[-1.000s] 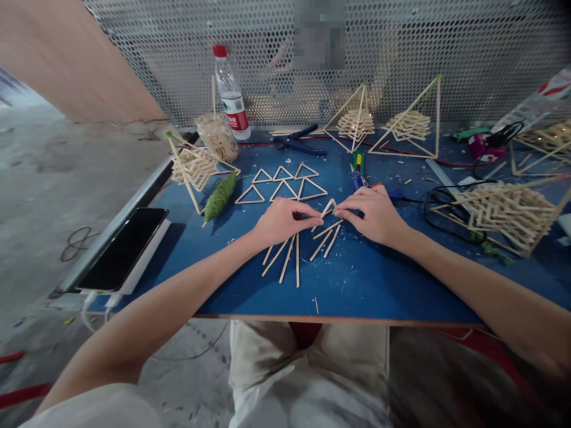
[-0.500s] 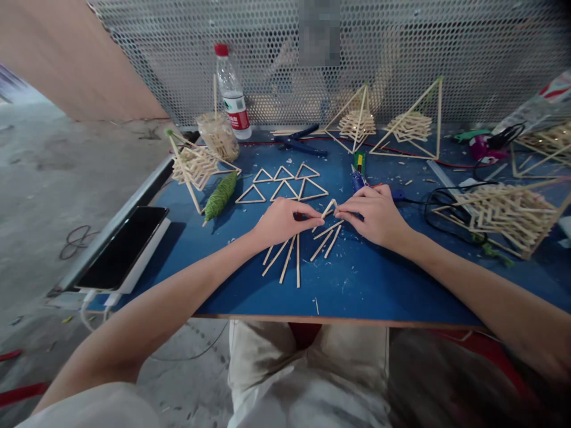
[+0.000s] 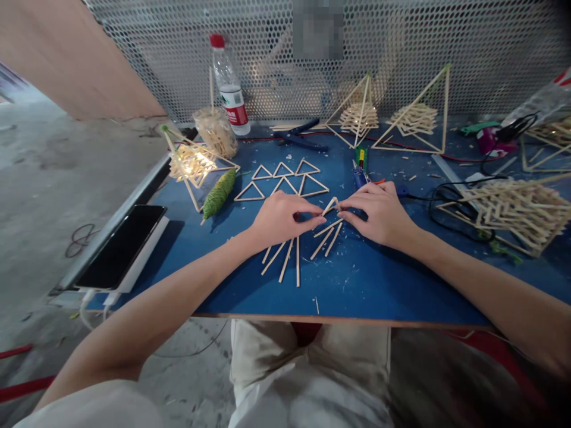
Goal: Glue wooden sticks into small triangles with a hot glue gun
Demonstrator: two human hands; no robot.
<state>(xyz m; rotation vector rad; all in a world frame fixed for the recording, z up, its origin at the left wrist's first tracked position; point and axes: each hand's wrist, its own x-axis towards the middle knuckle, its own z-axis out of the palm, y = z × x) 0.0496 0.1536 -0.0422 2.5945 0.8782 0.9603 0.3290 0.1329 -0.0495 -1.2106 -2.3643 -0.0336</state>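
Between both hands is a small wooden-stick triangle [image 3: 331,205], raised a little above the blue table. My left hand [image 3: 285,217] pinches its left side between thumb and fingers. At its right side, my right hand [image 3: 375,213] pinches it the same way. Just below the hands, several loose wooden sticks [image 3: 298,261] lie fanned out, some partly under my left hand. Beyond my left hand, several finished stick triangles [image 3: 307,167] lie flat in two rows. A blue glue gun [image 3: 359,175] rests behind my right hand, partly hidden by it.
Stick pyramids [image 3: 357,122] stand along the perforated metal screen [image 3: 267,71]. A water bottle [image 3: 231,95], blue pliers [image 3: 303,139] and a green yarn bundle [image 3: 219,193] are at the back. Left is a phone [image 3: 122,246]; right, a black cable [image 3: 439,202] and a large stick structure [image 3: 517,211].
Both hands keep their pinch on the small triangle, with only slight shifts. Lights in the left stick pyramid now glow. The view has moved slightly.
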